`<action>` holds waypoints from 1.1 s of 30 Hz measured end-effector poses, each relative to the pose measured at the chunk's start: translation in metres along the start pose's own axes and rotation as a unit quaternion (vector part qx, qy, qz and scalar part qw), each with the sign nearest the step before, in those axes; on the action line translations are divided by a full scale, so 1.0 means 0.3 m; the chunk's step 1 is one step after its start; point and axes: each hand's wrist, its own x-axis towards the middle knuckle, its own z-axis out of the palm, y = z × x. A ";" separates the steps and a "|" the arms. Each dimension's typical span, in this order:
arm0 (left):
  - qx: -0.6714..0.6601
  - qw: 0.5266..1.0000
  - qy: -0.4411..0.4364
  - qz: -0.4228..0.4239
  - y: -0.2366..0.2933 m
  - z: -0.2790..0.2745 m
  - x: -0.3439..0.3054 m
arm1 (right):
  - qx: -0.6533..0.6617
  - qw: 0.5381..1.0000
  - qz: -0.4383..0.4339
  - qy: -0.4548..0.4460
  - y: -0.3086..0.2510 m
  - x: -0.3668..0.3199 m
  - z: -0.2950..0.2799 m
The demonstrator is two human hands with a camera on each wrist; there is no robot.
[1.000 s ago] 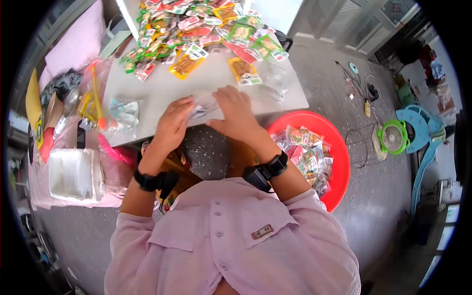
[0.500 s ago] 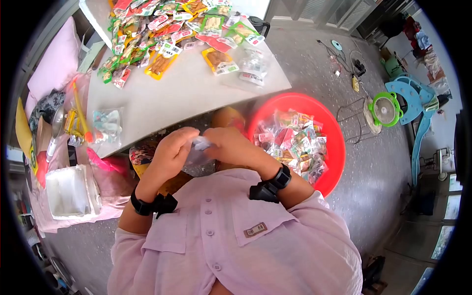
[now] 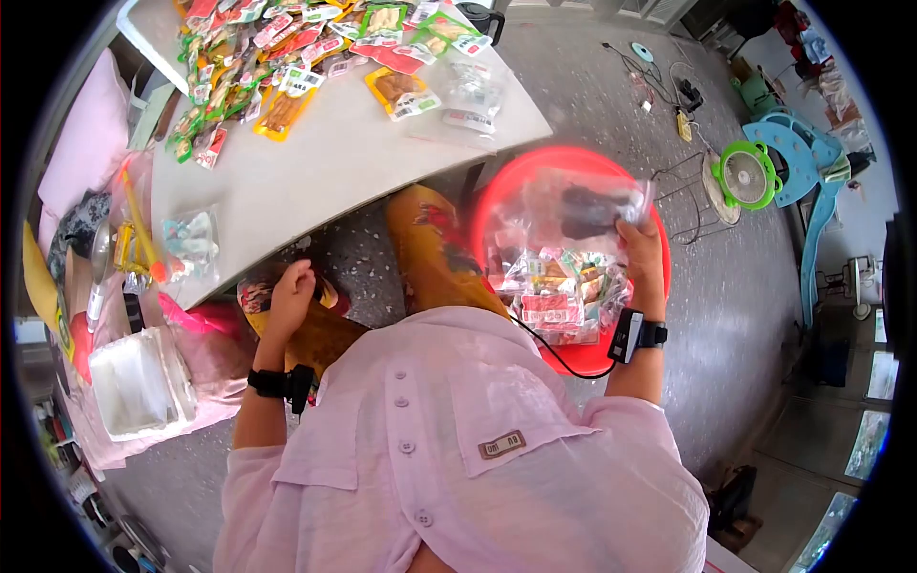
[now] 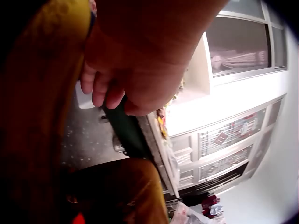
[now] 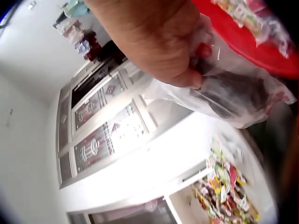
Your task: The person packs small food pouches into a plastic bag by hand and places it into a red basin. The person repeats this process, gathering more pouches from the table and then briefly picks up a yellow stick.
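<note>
My right hand [image 3: 644,256] pinches a clear plastic bag [image 3: 621,202] with something dark inside, held over the red tub [image 3: 659,315]. In the right wrist view the thumb and fingers of my right hand [image 5: 163,46] grip the bag's edge [image 5: 233,93]. Small packets [image 3: 564,286] in clear wrap fill the tub below. My left hand [image 3: 293,291] hangs above my left leg, holding nothing; its fingers are loosely bent in the left wrist view, where the hand [image 4: 135,65] shows from the palm side.
Colourful snack packets [image 3: 287,100] are heaped on the table [image 3: 334,181] at the upper left. A crumpled clear bag [image 3: 473,95] lies near its right end. A white foam box [image 3: 143,382] stands at the left, a green fan [image 3: 748,176] on the right.
My hands have parted. The right one has swung right with the bag over the tub, while the left has moved a little left and released it. The view has shifted toward the tub.
</note>
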 end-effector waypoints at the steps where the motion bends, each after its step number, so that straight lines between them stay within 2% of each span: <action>1: 0.017 1.000 -0.003 -0.009 -0.023 0.011 -0.014 | 0.003 1.000 0.014 0.015 0.054 -0.007 -0.050; 5: 0.074 0.995 -0.032 0.053 -0.042 0.061 -0.027 | -0.014 0.990 0.091 0.104 0.303 -0.059 -0.159; 7: 0.077 0.995 -0.054 0.045 -0.054 0.086 -0.021 | -0.006 0.989 0.080 0.127 0.496 -0.057 -0.201; 8: 0.082 0.994 -0.065 0.040 -0.025 0.096 -0.023 | -0.028 0.980 0.117 0.156 0.585 -0.056 -0.214; 9: 0.086 0.993 -0.076 0.035 -0.008 0.103 -0.024 | 0.024 0.975 0.096 0.197 0.640 -0.063 -0.195; 12: 0.090 0.992 -0.078 0.028 -0.020 0.119 -0.024 | 0.047 0.953 0.253 0.159 0.759 -0.045 -0.214; 14: 0.078 0.994 -0.067 0.036 -0.023 0.119 -0.024 | 0.150 0.950 0.264 0.072 1.056 0.054 -0.277; 15: 0.071 0.995 -0.061 0.038 -0.024 0.118 -0.025 | 0.197 0.941 0.274 0.029 1.073 0.073 -0.249; 17: 0.063 0.995 -0.059 0.047 -0.029 0.111 -0.025 | 0.155 0.936 0.311 0.050 1.111 0.054 -0.203; 20: 0.055 0.995 -0.064 0.043 -0.035 0.105 -0.028 | -0.028 0.956 0.290 0.038 1.106 -0.027 -0.131; 22: 0.050 0.996 -0.064 0.035 -0.037 0.099 -0.032 | -0.232 0.950 0.210 -0.014 1.134 -0.051 -0.113; 24: 0.043 0.997 -0.058 0.026 -0.037 0.096 -0.041 | -0.479 0.874 0.050 -0.071 1.165 -0.012 -0.134; 25: 0.038 0.997 -0.057 0.026 -0.040 0.100 -0.045 | -0.599 0.793 -0.017 -0.110 0.970 -0.019 -0.096; 27: 0.031 0.999 -0.037 0.024 -0.053 0.096 -0.045 | -0.700 0.701 -0.084 -0.110 0.838 0.018 -0.052; 29: -0.014 0.999 -0.027 0.009 -0.059 0.086 -0.037 | -0.636 0.758 -0.125 -0.068 0.712 0.055 0.001; 30: -0.038 0.999 -0.022 0.003 -0.056 0.074 -0.035 | -0.479 0.861 -0.161 -0.048 0.732 0.094 0.014; 31: -0.037 0.999 0.005 0.008 -0.050 0.057 -0.037 | -0.291 0.953 -0.085 -0.023 0.648 0.111 0.092; 32: -0.037 0.999 0.028 0.013 -0.045 0.043 -0.037 | -0.080 0.996 -0.029 0.029 0.562 0.129 0.171; 33: -0.038 0.998 0.047 0.020 -0.037 0.036 -0.035 | 0.146 0.976 0.137 0.084 0.338 0.071 0.303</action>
